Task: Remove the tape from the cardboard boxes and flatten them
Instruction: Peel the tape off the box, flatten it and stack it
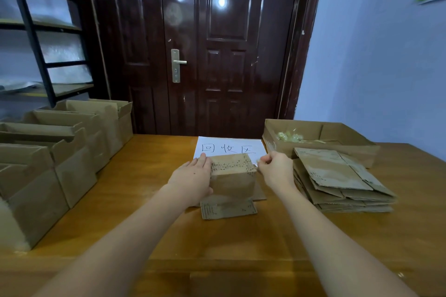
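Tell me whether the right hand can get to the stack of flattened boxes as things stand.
Probably yes. The stack of flattened boxes lies on the table just right of the right hand, with nothing between them. That hand's grip is pinched at the box, apparently on tape, so it must let go first.

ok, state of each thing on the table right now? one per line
box in hand: still upright, not flattened
left hand: flat against the box's left side
right hand: fingers pinching at the box's top right corner, likely tape
flattened stack: folded flat, piled
open tray box: holds wads of pulled tape
boxes at left: standing, unflattened
door: closed
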{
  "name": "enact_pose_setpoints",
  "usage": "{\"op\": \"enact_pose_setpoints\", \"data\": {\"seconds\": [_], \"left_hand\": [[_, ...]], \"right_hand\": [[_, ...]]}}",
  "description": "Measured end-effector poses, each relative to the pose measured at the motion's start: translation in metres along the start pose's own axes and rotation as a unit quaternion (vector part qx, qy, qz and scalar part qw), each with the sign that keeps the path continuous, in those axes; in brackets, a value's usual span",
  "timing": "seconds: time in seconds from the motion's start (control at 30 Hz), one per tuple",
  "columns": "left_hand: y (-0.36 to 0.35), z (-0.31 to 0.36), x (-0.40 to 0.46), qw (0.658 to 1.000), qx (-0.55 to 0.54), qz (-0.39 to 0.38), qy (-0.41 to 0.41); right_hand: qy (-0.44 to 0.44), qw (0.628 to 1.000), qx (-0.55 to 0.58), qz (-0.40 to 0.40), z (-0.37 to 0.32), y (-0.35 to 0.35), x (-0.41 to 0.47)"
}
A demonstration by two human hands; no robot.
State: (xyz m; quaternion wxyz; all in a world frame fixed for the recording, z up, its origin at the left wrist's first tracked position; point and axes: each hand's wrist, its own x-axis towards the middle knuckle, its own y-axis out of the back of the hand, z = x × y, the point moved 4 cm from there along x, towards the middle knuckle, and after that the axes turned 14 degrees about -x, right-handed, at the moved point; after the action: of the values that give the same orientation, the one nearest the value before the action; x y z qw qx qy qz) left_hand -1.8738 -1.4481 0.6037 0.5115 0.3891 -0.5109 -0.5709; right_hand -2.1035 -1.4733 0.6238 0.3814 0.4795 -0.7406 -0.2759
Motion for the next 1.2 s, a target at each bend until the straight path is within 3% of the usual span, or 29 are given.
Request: {"op": "enact_pose_setpoints", "data": {"seconds": [0.07, 0.13, 0.23, 0.33, 0.4, 0.5, 0.6, 0.77, 0.93, 1.07, 1.2], "left_hand": [[-0.001, 0.0, 0.0, 1.0, -0.004, 0.002, 0.001], [-0.001, 0.0, 0.0, 1.0, -0.008, 0.002, 0.001], [0.0, 0.0, -0.001, 1.0, -0.013, 0.004, 0.0], [0.0, 0.001, 0.0, 1.0, -0.021, 0.006, 0.001], [0.0, 0.002, -0.001, 1.0, -0.023, 0.007, 0.003], [0.0, 0.001, -0.002, 1.0, -0.026, 0.005, 0.003], [0.0, 0.0, -0.002, 1.0, -0.029, 0.007, 0.002], [-0.001, 0.0, -0.001, 0.999, -0.031, 0.009, -0.002], [-0.003, -0.003, -0.001, 0.999, -0.035, 0.014, -0.005], [-0.004, -0.004, 0.0, 0.999, -0.038, 0.02, -0.007], [-0.004, -0.004, 0.0, 0.999, -0.041, 0.017, -0.005]], "right_hand": [[0.038, 0.999, 0.03, -0.021, 0.0, -0.007, -0.005], [0.011, 0.99, 0.126, -0.056, 0.004, -0.011, -0.008], [-0.116, 0.916, 0.348, -0.163, 0.016, -0.017, -0.011], [-0.146, 0.889, 0.358, -0.244, 0.023, -0.025, -0.016], [-0.146, 0.896, 0.348, -0.233, 0.023, -0.028, -0.017], [-0.131, 0.931, 0.306, -0.152, 0.023, -0.028, -0.014], [-0.065, 0.988, 0.132, -0.043, 0.023, -0.02, -0.003], [0.008, 0.996, 0.08, -0.043, 0.02, -0.017, 0.002], [0.018, 0.973, 0.21, -0.093, 0.014, -0.025, -0.006], [-0.057, 0.913, 0.379, -0.136, 0.023, -0.026, -0.01], [-0.148, 0.869, 0.442, -0.166, 0.027, -0.033, -0.013]]}}
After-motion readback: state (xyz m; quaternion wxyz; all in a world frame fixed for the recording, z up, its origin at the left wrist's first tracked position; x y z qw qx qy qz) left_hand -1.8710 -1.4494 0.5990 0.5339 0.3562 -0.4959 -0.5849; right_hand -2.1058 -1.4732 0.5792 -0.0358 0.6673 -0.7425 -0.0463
